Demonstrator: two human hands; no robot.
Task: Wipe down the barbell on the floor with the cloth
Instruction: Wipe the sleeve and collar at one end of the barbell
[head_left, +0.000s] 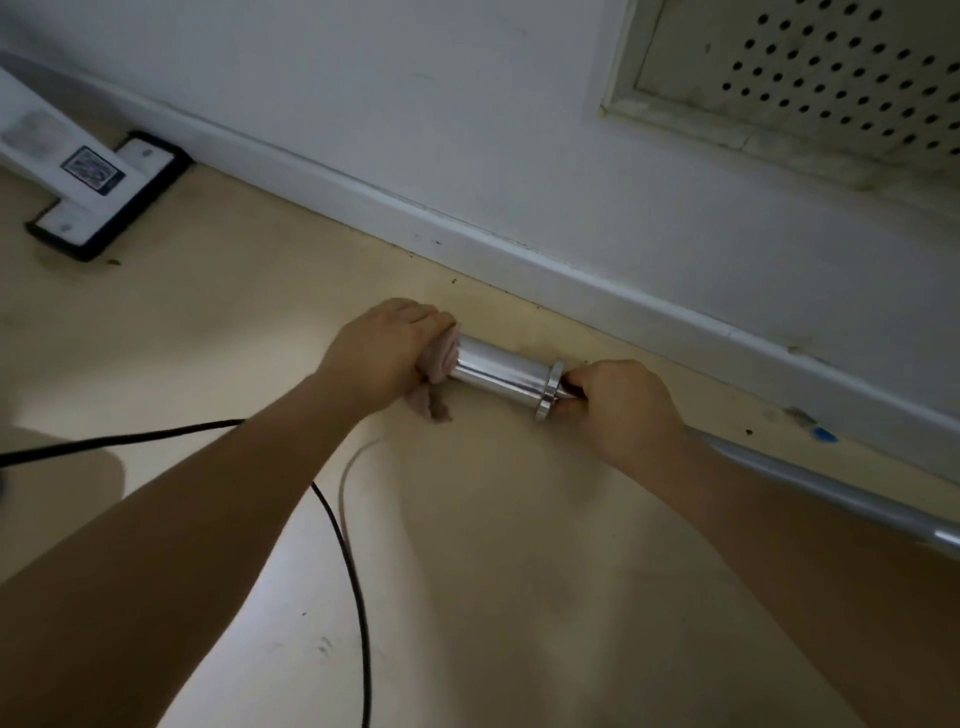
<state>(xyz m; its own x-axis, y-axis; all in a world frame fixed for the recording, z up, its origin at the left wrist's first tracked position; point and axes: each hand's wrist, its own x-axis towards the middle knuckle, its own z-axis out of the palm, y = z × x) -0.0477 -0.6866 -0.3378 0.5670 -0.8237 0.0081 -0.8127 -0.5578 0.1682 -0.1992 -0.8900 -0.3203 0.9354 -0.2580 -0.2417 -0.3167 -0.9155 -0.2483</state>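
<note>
A shiny steel barbell (498, 371) lies on the beige floor beside the wall, its thick sleeve toward the left and its thin shaft running off to the lower right. My left hand (379, 353) is closed on a pale pink cloth (441, 358), which is pressed around the outer end of the sleeve. A bit of cloth hangs below the hand. My right hand (618, 405) grips the shaft just behind the sleeve's collar and hides that stretch of bar.
A white baseboard (519, 254) runs diagonally just behind the barbell. A perforated vent panel (810, 73) is set in the wall at upper right. A white stand foot on a black pad (104, 197) sits at upper left. A black cable (343, 551) crosses the floor under my left arm.
</note>
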